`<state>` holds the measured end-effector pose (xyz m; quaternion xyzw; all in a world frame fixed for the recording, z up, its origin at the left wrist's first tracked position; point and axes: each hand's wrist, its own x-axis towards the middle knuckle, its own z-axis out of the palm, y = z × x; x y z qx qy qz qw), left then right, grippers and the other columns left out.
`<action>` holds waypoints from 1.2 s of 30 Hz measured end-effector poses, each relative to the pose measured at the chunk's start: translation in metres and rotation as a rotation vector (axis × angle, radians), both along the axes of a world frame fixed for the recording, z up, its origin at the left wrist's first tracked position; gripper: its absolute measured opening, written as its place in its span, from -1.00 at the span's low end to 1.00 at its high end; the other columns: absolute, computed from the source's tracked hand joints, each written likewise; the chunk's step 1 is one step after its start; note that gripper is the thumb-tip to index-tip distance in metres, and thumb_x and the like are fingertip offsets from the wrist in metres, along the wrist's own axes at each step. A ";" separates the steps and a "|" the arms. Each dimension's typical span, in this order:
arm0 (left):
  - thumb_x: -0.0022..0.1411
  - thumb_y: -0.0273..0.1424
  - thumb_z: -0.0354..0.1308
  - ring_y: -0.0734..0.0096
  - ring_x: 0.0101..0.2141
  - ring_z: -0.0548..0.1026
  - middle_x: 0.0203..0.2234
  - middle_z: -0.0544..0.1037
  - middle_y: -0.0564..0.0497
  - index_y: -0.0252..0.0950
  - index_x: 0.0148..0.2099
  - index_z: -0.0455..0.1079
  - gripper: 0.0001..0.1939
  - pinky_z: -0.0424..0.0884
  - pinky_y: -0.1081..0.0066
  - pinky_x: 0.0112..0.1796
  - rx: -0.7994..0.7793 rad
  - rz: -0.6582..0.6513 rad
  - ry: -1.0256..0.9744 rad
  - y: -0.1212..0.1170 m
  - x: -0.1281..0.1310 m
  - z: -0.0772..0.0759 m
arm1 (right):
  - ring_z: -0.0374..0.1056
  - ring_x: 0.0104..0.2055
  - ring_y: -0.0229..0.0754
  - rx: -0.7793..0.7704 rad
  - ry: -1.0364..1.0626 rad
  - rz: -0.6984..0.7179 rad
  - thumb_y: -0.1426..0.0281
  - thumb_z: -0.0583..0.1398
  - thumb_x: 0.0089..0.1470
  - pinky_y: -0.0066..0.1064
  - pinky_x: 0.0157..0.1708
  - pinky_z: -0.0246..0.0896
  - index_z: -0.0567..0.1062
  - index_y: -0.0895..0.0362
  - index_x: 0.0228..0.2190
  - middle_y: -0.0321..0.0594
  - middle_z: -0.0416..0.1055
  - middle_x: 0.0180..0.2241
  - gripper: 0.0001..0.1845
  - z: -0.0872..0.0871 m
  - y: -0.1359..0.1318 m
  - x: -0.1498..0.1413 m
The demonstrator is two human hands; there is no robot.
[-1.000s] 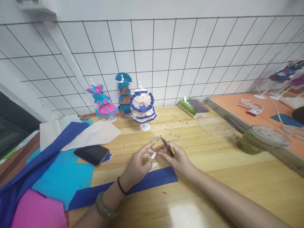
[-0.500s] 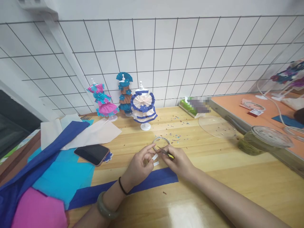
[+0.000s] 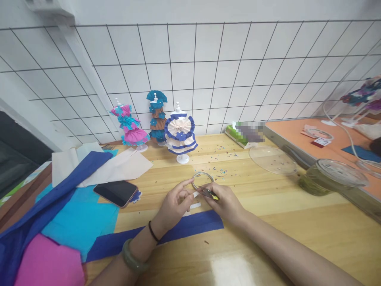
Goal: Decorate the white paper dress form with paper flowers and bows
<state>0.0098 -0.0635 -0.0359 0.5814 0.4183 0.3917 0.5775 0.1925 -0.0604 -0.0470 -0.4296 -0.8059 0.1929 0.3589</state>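
My right hand (image 3: 224, 200) is closed around small snips (image 3: 210, 194) with dark metal blades and a bit of yellow on the handle. Their tips point left, toward my other hand. Beside them is a narrow, nearly used-up roll of tape (image 3: 203, 173), standing out as a ring just beyond my fingertips. My left hand (image 3: 175, 202) pinches at a short white tape strip (image 3: 195, 194); the exact grip is partly hidden by the fingers. A curved white piece (image 3: 195, 205) shows just below. Under my left wrist lies a long dark blue crepe paper strip (image 3: 196, 225).
Three small dress stands with paper dresses, one white and blue (image 3: 180, 137), stand near the tiled wall. Paper scraps (image 3: 220, 171) litter the wood. A phone (image 3: 116, 193) and coloured paper sheets (image 3: 80, 222) lie left. A clear lid (image 3: 272, 159) and a round container (image 3: 318, 180) are right.
The snips' blades have come closer together beside the tape. My left fingers have shifted slightly left and down, and the lower white piece shows more.
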 end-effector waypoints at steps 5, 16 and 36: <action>0.09 -0.27 0.10 0.43 -0.40 0.45 -0.31 0.45 -0.02 -0.28 0.05 0.13 -0.52 0.38 0.39 -0.36 -0.172 0.105 -0.252 0.006 0.004 -0.005 | 0.44 -0.31 -0.18 0.045 0.029 0.061 0.53 0.07 0.03 -0.38 -0.34 0.31 0.37 0.05 -0.35 -0.19 0.50 -0.32 -0.83 0.000 -0.001 -0.001; -0.11 -0.47 0.29 0.38 -0.32 0.46 -0.41 0.47 0.00 -0.33 0.05 0.17 -0.36 0.34 0.38 -0.23 -0.116 0.022 -0.218 0.007 0.010 -0.018 | 0.41 -0.23 -0.17 0.105 0.019 0.146 0.58 0.04 -0.01 -0.35 -0.28 0.31 0.33 0.04 -0.35 -0.18 0.48 -0.29 -0.78 -0.002 -0.001 -0.001; 0.12 -0.51 0.00 0.48 -0.34 0.42 -0.39 0.41 0.04 -0.26 0.11 0.15 -0.53 0.35 0.44 -0.24 0.271 -0.008 0.223 0.010 0.002 -0.029 | 0.38 -0.31 -0.18 -0.020 0.164 -0.036 0.46 0.07 0.06 -0.36 -0.33 0.25 0.28 0.08 -0.46 -0.17 0.45 -0.34 -0.92 0.008 0.008 0.011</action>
